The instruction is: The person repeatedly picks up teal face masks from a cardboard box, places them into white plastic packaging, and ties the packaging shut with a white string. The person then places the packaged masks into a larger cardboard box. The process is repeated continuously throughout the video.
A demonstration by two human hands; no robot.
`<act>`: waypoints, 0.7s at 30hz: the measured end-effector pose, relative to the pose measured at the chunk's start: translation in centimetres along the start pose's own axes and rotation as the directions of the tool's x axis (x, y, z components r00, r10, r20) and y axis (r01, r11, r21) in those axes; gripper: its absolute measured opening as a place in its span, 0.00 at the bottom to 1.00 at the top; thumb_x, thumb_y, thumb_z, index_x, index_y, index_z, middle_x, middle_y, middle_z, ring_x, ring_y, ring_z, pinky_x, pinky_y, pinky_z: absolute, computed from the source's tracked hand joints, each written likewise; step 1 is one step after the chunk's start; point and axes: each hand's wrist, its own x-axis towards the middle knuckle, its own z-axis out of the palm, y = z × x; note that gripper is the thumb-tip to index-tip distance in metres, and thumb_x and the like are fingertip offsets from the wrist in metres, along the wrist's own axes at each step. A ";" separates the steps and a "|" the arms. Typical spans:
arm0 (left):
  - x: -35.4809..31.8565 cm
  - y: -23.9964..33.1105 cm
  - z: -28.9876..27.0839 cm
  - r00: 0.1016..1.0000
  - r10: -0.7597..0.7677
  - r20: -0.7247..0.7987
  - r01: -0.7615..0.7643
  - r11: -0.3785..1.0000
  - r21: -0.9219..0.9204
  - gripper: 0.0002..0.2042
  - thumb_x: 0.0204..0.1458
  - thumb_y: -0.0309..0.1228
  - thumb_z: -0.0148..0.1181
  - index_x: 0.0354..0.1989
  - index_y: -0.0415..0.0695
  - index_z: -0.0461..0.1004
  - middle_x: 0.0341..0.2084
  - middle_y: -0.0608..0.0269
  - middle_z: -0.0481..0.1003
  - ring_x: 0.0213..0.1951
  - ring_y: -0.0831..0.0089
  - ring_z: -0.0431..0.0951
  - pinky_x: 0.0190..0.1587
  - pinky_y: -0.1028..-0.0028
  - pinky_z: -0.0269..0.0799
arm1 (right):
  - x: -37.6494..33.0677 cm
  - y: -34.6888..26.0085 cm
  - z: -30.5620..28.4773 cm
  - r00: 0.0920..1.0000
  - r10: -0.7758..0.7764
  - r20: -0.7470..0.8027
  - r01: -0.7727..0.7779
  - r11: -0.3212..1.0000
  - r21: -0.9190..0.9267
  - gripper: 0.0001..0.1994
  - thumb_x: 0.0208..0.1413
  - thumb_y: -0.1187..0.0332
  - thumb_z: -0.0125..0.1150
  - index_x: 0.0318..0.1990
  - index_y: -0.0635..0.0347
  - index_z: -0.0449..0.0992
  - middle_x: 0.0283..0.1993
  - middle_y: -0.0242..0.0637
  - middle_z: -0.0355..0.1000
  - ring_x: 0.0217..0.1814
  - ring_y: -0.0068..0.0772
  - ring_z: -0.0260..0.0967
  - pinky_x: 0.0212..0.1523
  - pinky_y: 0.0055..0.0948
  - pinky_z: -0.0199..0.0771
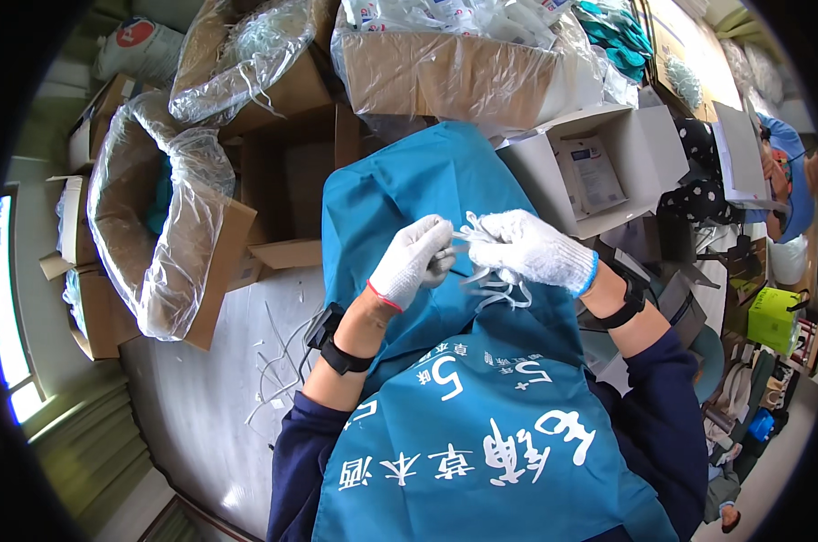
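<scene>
My left hand [413,257], in a white knit glove with a red cuff edge, is closed in a pinch. A thin white strand seems to run from its fingertips across to the other hand. My right hand [537,251], gloved in white with a blue cuff edge, is closed around a bunch of thin white cords [508,291]. Their loose ends and loops hang below its fingers. Both hands are close together over the teal apron [481,406] across my lap; the cords inside the right fist are hidden.
Ahead stands a carton [445,81] lined with clear plastic, holding plastic-wrapped packs. An open white box [554,181] contains a flat pack. Plastic-lined cartons [215,262] stand at left. White cords [269,379] lie on the floor. Another person [793,181] is at far right.
</scene>
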 end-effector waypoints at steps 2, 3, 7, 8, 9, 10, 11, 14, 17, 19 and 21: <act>0.1 0.2 0.3 1.000 0.012 -0.023 -0.009 0.992 0.130 0.11 0.66 0.36 0.53 0.32 0.45 0.67 0.21 0.73 0.65 0.20 0.87 0.58 0.20 0.83 0.50 | -0.1 -0.3 0.1 1.000 0.002 -0.019 -0.002 1.000 -0.006 0.06 0.64 0.68 0.58 0.37 0.61 0.74 0.29 0.26 0.71 0.23 0.12 0.63 0.24 0.18 0.66; 0.0 0.4 0.2 1.000 0.009 -0.020 -0.005 0.982 0.190 0.10 0.65 0.36 0.53 0.32 0.45 0.68 0.21 0.72 0.66 0.20 0.87 0.59 0.20 0.83 0.51 | 0.0 -0.1 0.1 1.000 -0.001 -0.028 0.001 1.000 0.000 0.06 0.64 0.68 0.57 0.37 0.61 0.74 0.28 0.26 0.71 0.23 0.12 0.63 0.24 0.18 0.66; -0.2 1.3 0.7 0.998 -0.013 -0.063 0.035 0.930 0.365 0.08 0.64 0.33 0.52 0.35 0.42 0.72 0.21 0.71 0.67 0.19 0.87 0.60 0.20 0.84 0.53 | 0.0 -0.1 0.0 0.999 -0.012 -0.050 0.011 1.000 -0.025 0.07 0.65 0.68 0.58 0.37 0.61 0.74 0.28 0.26 0.71 0.23 0.12 0.63 0.24 0.18 0.67; -0.2 1.3 0.5 0.999 -0.016 -0.048 0.033 0.927 0.374 0.09 0.64 0.34 0.53 0.37 0.42 0.73 0.21 0.71 0.67 0.19 0.87 0.60 0.21 0.84 0.54 | 0.1 -0.1 0.1 0.998 -0.012 -0.062 0.009 0.999 -0.050 0.07 0.65 0.67 0.58 0.37 0.61 0.74 0.28 0.27 0.71 0.22 0.12 0.63 0.24 0.18 0.67; -0.2 1.2 0.1 0.999 -0.020 -0.033 0.031 0.924 0.382 0.10 0.63 0.34 0.54 0.38 0.41 0.74 0.22 0.71 0.68 0.20 0.87 0.61 0.22 0.84 0.55 | 0.1 -0.2 0.3 0.997 -0.013 -0.073 0.007 0.997 -0.075 0.08 0.65 0.67 0.58 0.36 0.62 0.74 0.27 0.27 0.70 0.22 0.12 0.63 0.24 0.19 0.67; -0.1 1.2 -0.1 1.000 -0.024 -0.017 0.028 0.921 0.389 0.10 0.63 0.35 0.54 0.39 0.40 0.75 0.22 0.71 0.68 0.20 0.86 0.62 0.23 0.84 0.55 | 0.2 -0.2 0.4 0.996 -0.012 -0.086 0.003 0.995 -0.100 0.08 0.65 0.67 0.58 0.36 0.62 0.74 0.27 0.27 0.70 0.22 0.13 0.63 0.24 0.19 0.67; -0.1 1.3 -0.2 1.000 -0.008 -0.014 0.014 0.900 0.437 0.11 0.63 0.35 0.54 0.39 0.39 0.76 0.23 0.71 0.68 0.21 0.86 0.62 0.23 0.84 0.56 | 0.2 -0.2 0.5 0.995 -0.030 -0.096 0.017 0.991 -0.136 0.09 0.65 0.66 0.58 0.35 0.62 0.73 0.26 0.28 0.70 0.22 0.14 0.62 0.24 0.20 0.66; -0.4 2.1 0.2 0.999 0.052 0.003 -0.042 0.787 0.615 0.12 0.63 0.34 0.54 0.38 0.37 0.77 0.23 0.70 0.70 0.24 0.85 0.65 0.27 0.82 0.60 | 0.4 -0.2 0.5 0.990 -0.076 -0.121 0.043 0.965 -0.258 0.10 0.65 0.66 0.59 0.35 0.62 0.73 0.25 0.29 0.70 0.23 0.16 0.62 0.25 0.23 0.66; -0.8 2.5 0.5 0.987 0.143 0.078 -0.148 0.588 0.795 0.13 0.65 0.33 0.52 0.36 0.35 0.77 0.23 0.66 0.71 0.27 0.82 0.69 0.32 0.78 0.67 | 0.5 -0.3 0.3 0.987 -0.100 -0.127 0.047 0.930 -0.365 0.10 0.64 0.66 0.61 0.35 0.63 0.74 0.25 0.29 0.69 0.25 0.16 0.61 0.27 0.24 0.66; -0.5 2.1 -0.2 0.962 0.195 0.189 -0.262 0.481 0.837 0.13 0.66 0.32 0.51 0.37 0.33 0.76 0.24 0.63 0.73 0.29 0.78 0.72 0.36 0.75 0.70 | 0.7 0.4 0.1 0.987 -0.107 -0.120 0.054 0.925 -0.376 0.10 0.64 0.65 0.62 0.35 0.63 0.74 0.26 0.28 0.70 0.29 0.14 0.61 0.30 0.23 0.66; -1.0 2.5 0.1 0.969 0.200 0.146 -0.225 0.466 0.855 0.13 0.66 0.31 0.52 0.37 0.32 0.75 0.25 0.60 0.75 0.31 0.77 0.73 0.39 0.73 0.71 | 0.7 0.8 0.2 0.991 -0.122 -0.060 0.099 0.949 -0.298 0.09 0.62 0.66 0.65 0.39 0.63 0.75 0.30 0.26 0.70 0.33 0.13 0.62 0.34 0.21 0.67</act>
